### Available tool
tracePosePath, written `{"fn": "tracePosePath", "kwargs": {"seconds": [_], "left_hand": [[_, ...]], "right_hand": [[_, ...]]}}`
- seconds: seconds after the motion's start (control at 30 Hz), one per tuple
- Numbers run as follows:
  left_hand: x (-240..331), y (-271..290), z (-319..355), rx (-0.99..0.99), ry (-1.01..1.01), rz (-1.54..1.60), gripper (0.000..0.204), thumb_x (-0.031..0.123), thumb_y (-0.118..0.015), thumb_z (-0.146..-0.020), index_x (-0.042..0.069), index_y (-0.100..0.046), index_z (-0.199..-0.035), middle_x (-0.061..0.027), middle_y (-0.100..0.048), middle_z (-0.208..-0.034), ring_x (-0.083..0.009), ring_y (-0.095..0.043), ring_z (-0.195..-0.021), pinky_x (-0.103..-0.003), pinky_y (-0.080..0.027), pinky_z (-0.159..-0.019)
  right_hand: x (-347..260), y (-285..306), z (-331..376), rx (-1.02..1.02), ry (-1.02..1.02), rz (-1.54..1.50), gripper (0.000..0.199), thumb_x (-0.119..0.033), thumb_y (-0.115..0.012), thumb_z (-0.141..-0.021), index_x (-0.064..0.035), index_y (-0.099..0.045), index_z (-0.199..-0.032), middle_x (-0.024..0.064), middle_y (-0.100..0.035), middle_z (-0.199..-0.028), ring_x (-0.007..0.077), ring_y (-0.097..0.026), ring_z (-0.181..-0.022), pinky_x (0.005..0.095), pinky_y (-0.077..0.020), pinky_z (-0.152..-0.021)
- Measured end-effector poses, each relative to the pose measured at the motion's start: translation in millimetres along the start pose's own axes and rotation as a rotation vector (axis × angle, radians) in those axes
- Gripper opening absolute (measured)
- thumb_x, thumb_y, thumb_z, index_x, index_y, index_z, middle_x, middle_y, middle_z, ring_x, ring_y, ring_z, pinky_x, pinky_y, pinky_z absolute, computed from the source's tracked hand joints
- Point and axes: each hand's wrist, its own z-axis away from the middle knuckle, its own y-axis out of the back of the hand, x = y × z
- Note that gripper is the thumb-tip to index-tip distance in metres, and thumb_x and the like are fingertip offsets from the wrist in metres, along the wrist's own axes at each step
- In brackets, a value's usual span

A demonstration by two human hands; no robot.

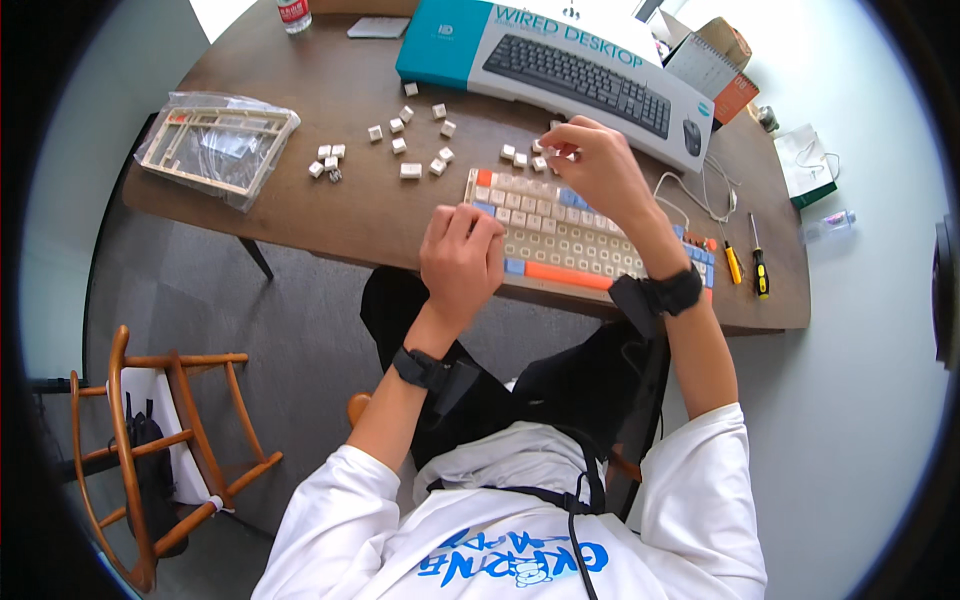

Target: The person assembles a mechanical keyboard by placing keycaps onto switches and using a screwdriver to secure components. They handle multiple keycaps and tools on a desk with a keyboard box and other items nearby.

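Note:
A mechanical keyboard (575,245) lies near the table's front edge. White, blue and orange keycaps cover part of it, and several rows of bare switches show. My left hand (460,250) is closed over its left end, fingers curled, the fingertips partly hidden. Behind the keyboard, my right hand (597,165) reaches down with its fingers pinched together. Its fingertips are among loose white keycaps (520,160); whatever lies between them is too small to make out. More loose keycaps (399,145) are scattered to the left of these, with a small cluster (327,160) farther left.
A plastic-wrapped keyboard case (218,150) lies at the left. Across the back stands a long keyboard box (560,65). Two screwdrivers (760,272) and a white cable (715,205) are at the right. A bottle (294,14) stands far left; a wooden chair (180,440) is on the floor.

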Motion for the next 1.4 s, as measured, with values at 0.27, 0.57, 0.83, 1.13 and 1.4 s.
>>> {"fn": "tracePosePath", "kwargs": {"seconds": [0.27,0.57,0.83,1.13,1.4], "left_hand": [[-1.4,-4.5,2.8,0.013,0.005,-0.016,0.012,-0.001,-0.067,-0.084,0.01,-0.069,-0.082,-0.0025,-0.065,-0.089,-0.0265,-0.06,-0.088,-0.039,-0.053,-0.074],[-1.9,-4.1,1.3,0.013,-0.004,-0.015,0.012,-0.002,-0.067,-0.084,0.01,-0.07,-0.082,-0.0024,-0.065,-0.089,-0.0261,-0.06,-0.088,-0.039,-0.053,-0.074],[-2.9,-4.7,1.1,0.012,-0.012,-0.02,0.013,-0.003,-0.067,-0.084,0.01,-0.069,-0.08,-0.0027,-0.066,-0.088,-0.0263,-0.06,-0.087,-0.039,-0.052,-0.073],[-1.9,-3.5,1.3,-0.012,0.009,-0.028,0.01,0.002,-0.071,-0.082,0.011,-0.068,-0.081,-0.002,-0.064,-0.09,-0.0262,-0.06,-0.088,-0.039,-0.054,-0.075],[-2.3,-3.3,2.4,-0.023,0.015,-0.032,0.01,0.003,-0.073,-0.081,0.012,-0.068,-0.082,-0.0021,-0.063,-0.09,-0.026,-0.06,-0.089,-0.038,-0.055,-0.076]], "right_hand": [[-17.4,13.6,77.3,0.005,-0.1,-0.126,0.015,-0.001,-0.078,-0.091,0.0002,-0.078,-0.106,0.0106,-0.074,-0.101,0.0224,-0.074,-0.088,0.0328,-0.0604,-0.08],[-15.7,-8.3,93.2,-0.003,-0.066,0.006,0.016,0.004,-0.076,-0.089,0.0002,-0.077,-0.105,0.0112,-0.07,-0.101,0.0271,-0.075,-0.091,0.0361,-0.0611,-0.08],[-19.3,-9.9,98.1,0.027,-0.072,0.02,0.013,0.0,-0.074,-0.091,0.0005,-0.072,-0.104,0.0153,-0.069,-0.104,0.0366,-0.073,-0.089,0.044,-0.0598,-0.08],[-18.4,-8.4,98.9,0.028,-0.032,0.043,0.013,0.004,-0.073,-0.089,0.0008,-0.071,-0.102,0.0144,-0.067,-0.103,0.0374,-0.072,-0.091,0.0446,-0.0595,-0.079],[-16.6,-11.6,98.9,0.031,-0.04,0.011,0.017,0.007,-0.074,-0.087,0.0029,-0.07,-0.103,0.0156,-0.066,-0.104,0.0352,-0.072,-0.089,0.0429,-0.0608,-0.078]]}}
